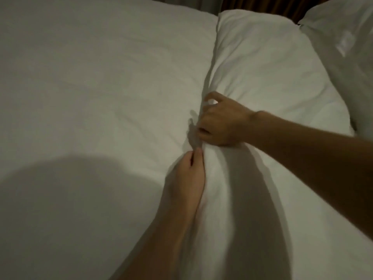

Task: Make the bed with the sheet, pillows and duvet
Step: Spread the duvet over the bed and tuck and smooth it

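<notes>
two bare hands meet at the near edge of a white pillow lying on the white sheet of the bed. no brand, label or writing can be read on any of the linen.

the right hand reaches in from the right, fingers curled and bunching the pillow's left edge, with cloth gathered under the knuckles. the left hand comes up from below, thumb and forefinger pinching the same edge of fabric just beneath the right hand — the two hands sit close together, one right above the other along that seam, not quite touching.

the pillow stretches away up and to the right from the hands, and its lower part runs down between the forearms, creased into long folds. the sheet spreads flat to the left of both hands, lightly wrinkled, with a broad dark shadow across its lower left.

a second white pillow lies at the far right, beside the first. a strip of dark brown ribbed headboard shows along the top edge behind them — blurred.
</notes>
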`<state>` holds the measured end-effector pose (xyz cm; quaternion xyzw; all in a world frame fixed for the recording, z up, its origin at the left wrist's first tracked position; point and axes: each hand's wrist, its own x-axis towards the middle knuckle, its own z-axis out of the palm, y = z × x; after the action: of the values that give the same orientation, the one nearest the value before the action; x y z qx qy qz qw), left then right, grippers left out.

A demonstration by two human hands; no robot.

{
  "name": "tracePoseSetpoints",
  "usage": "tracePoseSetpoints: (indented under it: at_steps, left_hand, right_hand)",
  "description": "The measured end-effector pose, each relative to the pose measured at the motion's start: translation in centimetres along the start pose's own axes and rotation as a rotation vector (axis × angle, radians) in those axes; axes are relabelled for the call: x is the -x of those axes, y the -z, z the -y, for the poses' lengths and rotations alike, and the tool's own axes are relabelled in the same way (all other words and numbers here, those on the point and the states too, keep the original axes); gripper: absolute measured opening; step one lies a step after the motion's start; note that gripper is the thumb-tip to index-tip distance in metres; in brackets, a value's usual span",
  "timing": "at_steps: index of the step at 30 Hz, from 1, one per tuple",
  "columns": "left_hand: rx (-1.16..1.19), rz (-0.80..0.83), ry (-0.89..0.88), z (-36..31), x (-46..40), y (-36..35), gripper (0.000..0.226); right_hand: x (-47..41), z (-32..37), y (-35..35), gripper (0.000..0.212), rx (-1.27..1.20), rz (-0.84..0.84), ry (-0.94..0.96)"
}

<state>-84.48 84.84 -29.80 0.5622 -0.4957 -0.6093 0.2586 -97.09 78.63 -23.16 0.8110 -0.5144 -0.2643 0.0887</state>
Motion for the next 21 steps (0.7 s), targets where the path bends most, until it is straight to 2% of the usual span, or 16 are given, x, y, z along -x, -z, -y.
tracePoseSetpoints:
  at_steps: [2,3,5,6,7,9,11,12,13,15,16,17,19,21]
  left_hand:
    - [-0.039,-0.019,-0.027,0.5,1.1,0.8,0.042]
    - [-0.097,0.005,-0.023,1.1,1.7,1.1,0.045]
    - [-0.175,0.117,0.008,2.5,2.9,1.7,0.059]
    - [-0.196,0.127,0.033,3.3,3.3,2.0,0.064]
    - [-0.201,0.08,0.052,4.0,3.6,2.4,0.066]
    - [-0.17,-0.006,0.07,4.7,3.6,3.6,0.064]
    - [-0.122,0.017,0.109,4.9,3.8,4.8,0.05]
    - [-0.163,0.036,0.104,5.0,3.9,5.1,0.046]
    - [-0.262,0.004,0.044,5.4,4.2,5.2,0.044]
    - [-0.495,-0.279,-0.247,5.9,5.7,4.9,0.03]
    - [-0.557,-0.397,-0.392,6.0,7.1,4.7,0.031]
    - [-0.588,-0.42,-0.508,6.6,9.0,4.4,0.039]
    - [-0.72,-0.234,-0.683,9.1,13.7,4.1,0.05]
    - [-0.911,-0.036,-0.775,12.9,18.6,4.5,0.05]
  right_hand:
    - [0.4,1.9,-1.4,0.046,-0.194,-0.365,-0.121]
    - [1.1,2.9,-1.8,0.043,-0.289,-0.459,-0.271]
    - [3.4,5.4,-2.0,0.049,-0.458,-0.474,-0.643]
    - [4.6,6.8,-2.3,0.052,-0.527,-0.409,-0.773]
    - [5.6,8.2,-2.7,0.057,-0.597,-0.27,-0.81]
    - [7.1,10.2,-2.8,0.068,-0.707,-0.091,-0.633]
    - [8.4,10.8,-2.2,0.066,-0.838,-0.085,-0.416]
    - [9.3,10.9,-1.8,0.063,-0.891,-0.104,-0.394]
    - [10.5,11.3,-1.7,0.063,-0.904,-0.156,-0.456]
    - [13.2,13.0,-2.4,0.066,-0.818,-0.233,-0.7]
    - [14.5,14.8,-2.9,0.066,-0.746,-0.22,-0.764]
    - [15.8,17.0,-3.3,0.065,-0.693,-0.191,-0.77]
    - [18.2,22.1,-3.7,0.059,-0.664,-0.187,-0.717]
    - [20.6,26.9,-3.2,0.054,-0.655,-0.255,-0.677]
